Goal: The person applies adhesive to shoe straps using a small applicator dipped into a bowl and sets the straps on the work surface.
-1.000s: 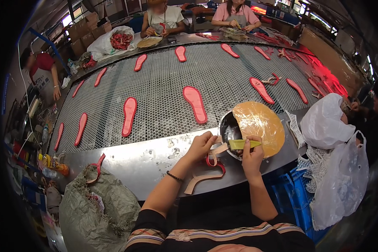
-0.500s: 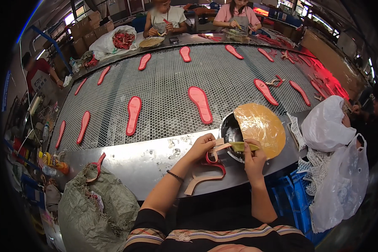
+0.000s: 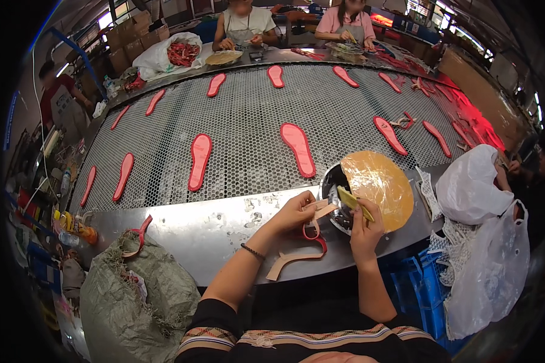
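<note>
My left hand (image 3: 297, 213) pinches a tan-backed sandal strap (image 3: 324, 212), its end pointing toward the glue bowl. A brush (image 3: 350, 201) with a flat yellow-green handle is gripped in my right hand (image 3: 367, 233); its pale head tilts up and left, close to the strap's end. Behind both hands stands a dark-lined round bowl (image 3: 328, 183), partly covered by a yellowish, film-wrapped disc (image 3: 384, 190). Below my left hand, a red and tan strap piece (image 3: 295, 259) lies at the bench edge; whether it joins the held strap I cannot tell.
Red insoles (image 3: 298, 150) lie in rows on a mesh conveyor (image 3: 242, 130) beyond the metal bench (image 3: 194, 233). A woven sack (image 3: 136, 296) with a strap on top stands at left. White plastic bags (image 3: 490, 266) and a blue crate (image 3: 427, 296) are at right. Two co-workers sit opposite.
The brush in my right hand has swung from nearly level to tilted, its head now raised beside the strap. My left hand still holds the strap. The whole view has shifted slightly.
</note>
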`<act>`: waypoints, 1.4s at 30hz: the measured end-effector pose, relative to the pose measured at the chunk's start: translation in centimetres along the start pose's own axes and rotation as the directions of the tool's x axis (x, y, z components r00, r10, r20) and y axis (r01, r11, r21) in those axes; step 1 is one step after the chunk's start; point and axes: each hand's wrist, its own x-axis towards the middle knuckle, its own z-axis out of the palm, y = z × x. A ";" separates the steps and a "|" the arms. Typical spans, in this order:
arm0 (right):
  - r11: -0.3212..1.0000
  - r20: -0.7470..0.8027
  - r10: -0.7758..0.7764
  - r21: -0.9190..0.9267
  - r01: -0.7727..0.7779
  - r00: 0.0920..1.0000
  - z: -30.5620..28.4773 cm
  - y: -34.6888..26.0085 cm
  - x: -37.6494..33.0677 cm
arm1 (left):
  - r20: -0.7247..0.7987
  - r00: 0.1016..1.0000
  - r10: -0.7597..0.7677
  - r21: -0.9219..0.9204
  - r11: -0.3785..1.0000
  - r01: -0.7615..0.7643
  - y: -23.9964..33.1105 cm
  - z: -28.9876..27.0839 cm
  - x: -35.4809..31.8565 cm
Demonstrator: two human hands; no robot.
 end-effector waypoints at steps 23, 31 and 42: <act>0.999 0.173 -0.037 -0.016 0.040 0.984 0.2 -1.6 -0.2 | -0.033 0.999 0.014 0.176 0.984 -0.008 0.4 -0.9 -0.2; 0.997 0.083 -0.035 -0.059 0.040 0.996 -3.0 -0.3 -0.3 | -0.549 0.697 0.461 0.388 0.879 -0.276 1.5 -3.2 -1.2; 0.999 0.140 -0.038 0.026 0.035 0.989 -3.7 0.5 0.0 | 0.232 0.220 0.948 0.946 -0.168 -0.277 18.0 6.6 4.3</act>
